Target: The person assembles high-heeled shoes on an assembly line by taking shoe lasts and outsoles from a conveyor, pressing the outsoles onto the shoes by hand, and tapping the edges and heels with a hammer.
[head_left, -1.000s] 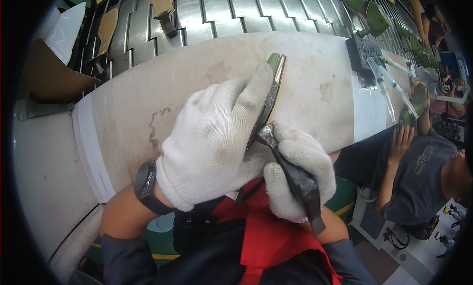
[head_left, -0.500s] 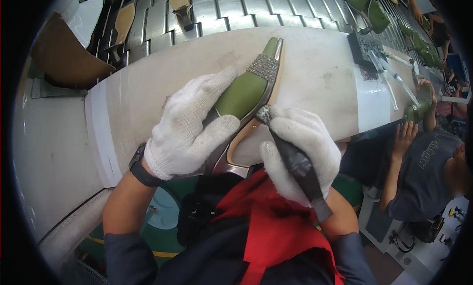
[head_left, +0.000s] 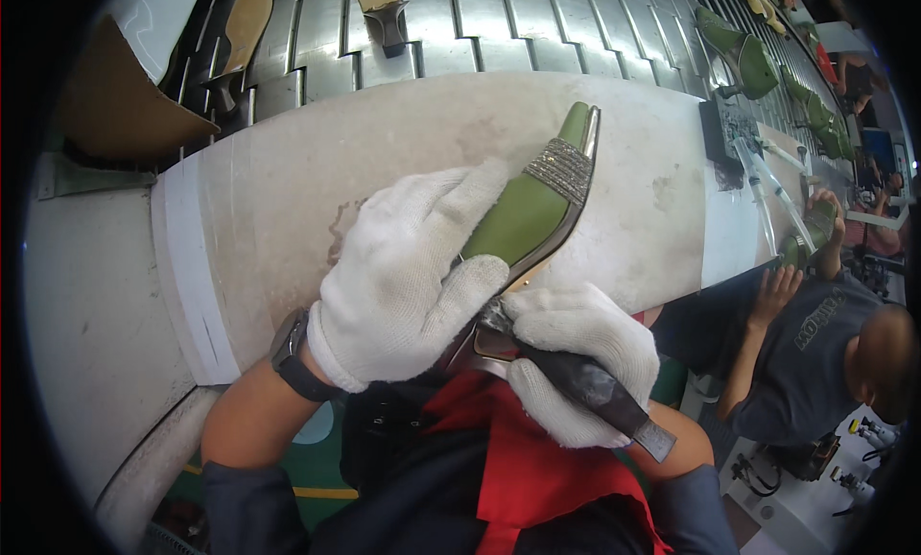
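The left hand (head_left: 408, 277), in a white glove, has its fingers closed around a green shoe (head_left: 518, 219), with the thumb along the near side of the upper. The toe (head_left: 576, 125) points away from the person, beyond the left fingers, and a glittery band (head_left: 563, 169) crosses the shoe just past them. The heel end lies on the person's side of the fingers, partly hidden by both hands.

The right hand (head_left: 585, 354), gloved too, has its fingers wrapped around a dark tool (head_left: 590, 387). The tool's head is at the shoe's edge, between the fingers of both hands; whether it touches cannot be told. Its flat tail sticks out behind the right fingers.

The table (head_left: 652, 200) spreads beyond the left fingers, and farther off runs a metal conveyor (head_left: 427, 23), bearing tan soles (head_left: 249, 23) ahead and left of them. Well right of the right fingers, syringes (head_left: 758, 202) lie beside a dark block (head_left: 717, 138), and a co-worker's hands (head_left: 769, 301) are at another green shoe (head_left: 815, 231).
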`<state>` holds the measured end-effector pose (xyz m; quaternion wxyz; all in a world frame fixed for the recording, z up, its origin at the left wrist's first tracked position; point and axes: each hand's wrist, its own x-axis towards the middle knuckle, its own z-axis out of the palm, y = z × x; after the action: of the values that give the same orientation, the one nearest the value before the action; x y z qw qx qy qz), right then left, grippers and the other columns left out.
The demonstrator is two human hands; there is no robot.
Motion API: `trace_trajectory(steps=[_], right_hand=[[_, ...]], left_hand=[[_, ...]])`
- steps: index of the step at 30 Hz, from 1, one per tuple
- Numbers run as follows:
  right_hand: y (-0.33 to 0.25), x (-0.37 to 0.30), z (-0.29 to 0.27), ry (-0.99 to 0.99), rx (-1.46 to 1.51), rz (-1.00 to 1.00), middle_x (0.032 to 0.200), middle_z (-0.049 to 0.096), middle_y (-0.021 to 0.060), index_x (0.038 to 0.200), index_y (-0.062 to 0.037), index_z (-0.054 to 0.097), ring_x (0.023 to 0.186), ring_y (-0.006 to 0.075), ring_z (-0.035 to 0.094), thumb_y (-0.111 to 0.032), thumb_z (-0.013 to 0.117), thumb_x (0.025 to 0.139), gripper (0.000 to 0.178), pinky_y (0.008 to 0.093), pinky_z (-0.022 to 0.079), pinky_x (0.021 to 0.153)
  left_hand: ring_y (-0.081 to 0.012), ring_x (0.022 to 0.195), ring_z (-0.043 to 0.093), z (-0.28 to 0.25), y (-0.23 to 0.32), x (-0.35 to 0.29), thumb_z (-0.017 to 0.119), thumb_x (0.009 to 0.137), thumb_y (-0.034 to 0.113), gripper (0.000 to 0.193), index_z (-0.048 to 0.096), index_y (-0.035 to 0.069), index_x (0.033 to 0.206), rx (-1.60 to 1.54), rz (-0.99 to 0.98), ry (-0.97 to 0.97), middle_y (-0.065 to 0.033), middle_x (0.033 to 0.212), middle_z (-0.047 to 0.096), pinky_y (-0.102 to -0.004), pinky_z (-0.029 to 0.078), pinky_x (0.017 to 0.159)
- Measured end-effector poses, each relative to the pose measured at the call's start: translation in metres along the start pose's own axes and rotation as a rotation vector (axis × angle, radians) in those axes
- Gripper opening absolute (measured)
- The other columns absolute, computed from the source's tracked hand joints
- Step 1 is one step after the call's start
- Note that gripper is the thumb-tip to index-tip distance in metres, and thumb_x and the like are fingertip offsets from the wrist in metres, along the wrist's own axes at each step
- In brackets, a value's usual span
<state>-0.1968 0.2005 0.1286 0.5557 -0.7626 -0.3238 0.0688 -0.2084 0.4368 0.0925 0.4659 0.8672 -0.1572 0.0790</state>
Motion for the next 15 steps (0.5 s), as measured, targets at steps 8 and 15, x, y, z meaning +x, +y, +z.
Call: trace_trajectory(steps=[8,15], right_hand=[[0.005,-0.020,0.005,0.172,-0.046,-0.021,0.115,0.080,0.0188,0.118,-0.0012,0.073,0.105,0.0343,0.080,0.005,0.088,0.082,0.040,0.0430,0.063,0.093],[0.010,-0.022,0.019,0.187,-0.185,-0.121,0.116,0.079,0.0184,0.117,-0.0030,0.074,0.106,0.0364,0.080,0.004,0.088,0.078,0.043,0.0449,0.063,0.096]], left_hand=[[-0.0446,0.135,0.066,0.000,0.002,-0.010,0.061,0.102,0.014,0.057,0.055,-0.013,0.152,-0.035,-0.093,0.006,-0.0317,0.144,0.065,-0.0473,0.046,0.120],[-0.0434,0.132,0.067,-0.001,0.001,-0.008,0.063,0.102,0.013,0.056,0.056,-0.014,0.151,-0.065,-0.069,-0.010,-0.0315,0.142,0.066,-0.0470,0.048,0.117]])
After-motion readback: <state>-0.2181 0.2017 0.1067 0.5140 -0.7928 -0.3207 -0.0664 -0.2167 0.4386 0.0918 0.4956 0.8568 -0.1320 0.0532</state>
